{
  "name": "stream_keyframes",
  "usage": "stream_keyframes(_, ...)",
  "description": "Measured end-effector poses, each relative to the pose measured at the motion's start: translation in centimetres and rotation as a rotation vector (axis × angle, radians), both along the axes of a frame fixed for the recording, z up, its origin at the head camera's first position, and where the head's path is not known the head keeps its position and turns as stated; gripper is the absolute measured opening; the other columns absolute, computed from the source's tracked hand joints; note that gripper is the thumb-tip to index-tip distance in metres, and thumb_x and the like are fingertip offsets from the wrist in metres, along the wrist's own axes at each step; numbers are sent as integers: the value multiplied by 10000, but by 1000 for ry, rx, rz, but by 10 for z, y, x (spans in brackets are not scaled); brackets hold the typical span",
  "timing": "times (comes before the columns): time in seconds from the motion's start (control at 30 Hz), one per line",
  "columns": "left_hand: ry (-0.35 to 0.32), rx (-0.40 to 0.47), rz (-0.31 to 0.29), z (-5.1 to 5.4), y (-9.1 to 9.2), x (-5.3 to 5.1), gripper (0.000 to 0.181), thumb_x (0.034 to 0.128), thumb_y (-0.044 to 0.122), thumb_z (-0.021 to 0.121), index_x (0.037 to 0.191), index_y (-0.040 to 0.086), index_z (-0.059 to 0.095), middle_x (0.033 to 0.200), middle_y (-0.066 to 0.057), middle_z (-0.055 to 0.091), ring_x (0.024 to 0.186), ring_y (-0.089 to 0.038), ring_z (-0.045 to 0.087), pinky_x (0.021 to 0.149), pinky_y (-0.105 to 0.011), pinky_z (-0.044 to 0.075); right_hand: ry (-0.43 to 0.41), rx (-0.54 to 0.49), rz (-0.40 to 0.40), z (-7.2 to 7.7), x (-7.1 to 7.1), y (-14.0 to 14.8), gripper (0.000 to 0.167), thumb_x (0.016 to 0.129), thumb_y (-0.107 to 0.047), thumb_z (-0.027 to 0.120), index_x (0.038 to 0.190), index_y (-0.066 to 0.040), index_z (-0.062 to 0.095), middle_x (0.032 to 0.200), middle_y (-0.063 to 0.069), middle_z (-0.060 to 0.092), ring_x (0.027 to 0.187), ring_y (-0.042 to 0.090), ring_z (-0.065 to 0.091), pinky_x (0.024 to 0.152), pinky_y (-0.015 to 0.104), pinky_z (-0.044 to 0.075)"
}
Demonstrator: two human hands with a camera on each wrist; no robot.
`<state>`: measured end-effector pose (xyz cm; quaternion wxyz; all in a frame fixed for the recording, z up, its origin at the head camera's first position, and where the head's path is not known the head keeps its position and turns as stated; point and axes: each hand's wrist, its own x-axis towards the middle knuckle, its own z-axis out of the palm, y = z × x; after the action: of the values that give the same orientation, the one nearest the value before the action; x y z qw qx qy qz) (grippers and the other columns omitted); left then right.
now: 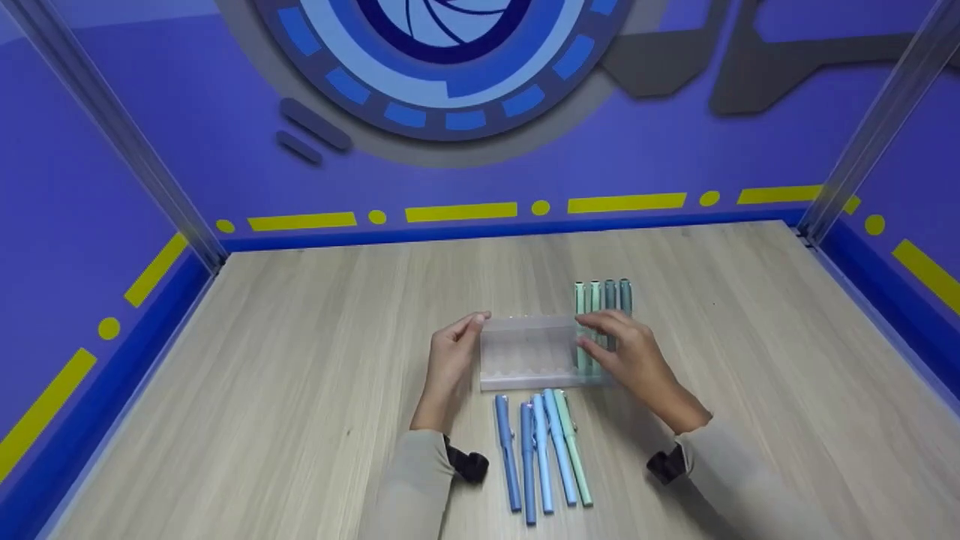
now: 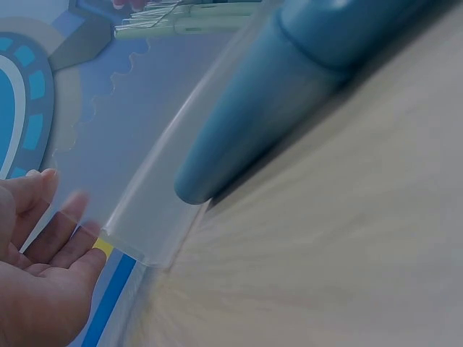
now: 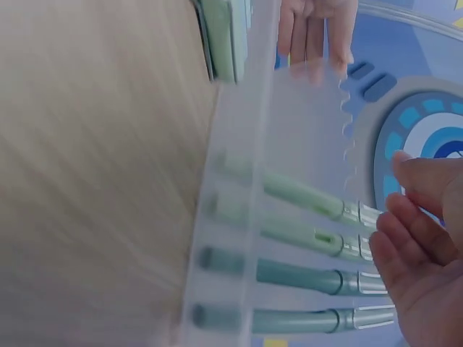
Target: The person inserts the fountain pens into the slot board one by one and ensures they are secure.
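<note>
At the far left a purple-blue wall panel with yellow dashes (image 1: 67, 210) borders a pale wood-grain table (image 1: 300, 375). Next comes the person's left hand (image 1: 452, 354), below it a light grey sleeve (image 1: 412, 480) and a black wrist-worn device (image 1: 469, 466). Its thumb and fingers pinch the left edge of a clear, frosted plastic case (image 1: 529, 349) near the upper corner; the left wrist view shows some fingertips through the plastic.

The case sits near the middle of the table, between the hands, with a row of small scallops along one edge. Just below it, on the wood, five slim pens lie roughly side by side — a dark blue pen (image 1: 507, 454), a second dark blue pen (image 1: 529, 469), a light blue pen (image 1: 543, 454), another light blue pen (image 1: 559, 450) and a pale green pen (image 1: 574, 454).

In the case's right part stand out two mint-green pens (image 1: 580, 296) and then two dark grey-green pens (image 1: 611, 294), parallel, their clip ends jutting past its upper edge.

The right hand (image 1: 634, 356) is over these, thumb and forefinger parted, the other fingers loosely bent, with nothing visibly gripped; whether the fingertips touch the clips is unclear.
</note>
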<state>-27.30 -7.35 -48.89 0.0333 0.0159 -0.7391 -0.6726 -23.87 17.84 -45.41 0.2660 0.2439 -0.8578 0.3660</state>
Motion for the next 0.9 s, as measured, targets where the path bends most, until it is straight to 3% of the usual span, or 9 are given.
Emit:
stream_keyframes(0.27,-5,2,6,1,1,0,326,973,311,564,1175,84,683,1269,-67,650,1272,-225,545,1114,-368,414,-206,-52,40,-8,17,-5,249,783,-15,761,1026,-13,709,968,77,705,862,212,684,753,330,606)
stream_keyframes(0.47,-9,-3,4,1,1,0,340,973,329,559,1183,91,679,1280,-68,644,1276,-232,543,1112,-373,416,-393,-74,77,-14,29,-8,242,807,12,726,1044,42,687,985,145,706,880,274,687,760,333,608)
stream_keyframes(0.73,-12,-16,6,2,0,1,356,974,349,552,1192,97,674,1300,-73,630,1293,-242,526,1122,-377,403,-589,-14,92,-18,35,-8,281,852,-54,701,1113,45,664,972,119,708,863,203,663,759,270,581)
stream_keyframes(0.9,-19,24,9,2,1,1,347,969,323,568,1185,74,675,1283,-84,640,1297,-239,523,1126,-372,399,-692,2,140,-21,37,-6,301,851,-45,693,1127,65,650,950,102,708,859,183,654,711,189,545)
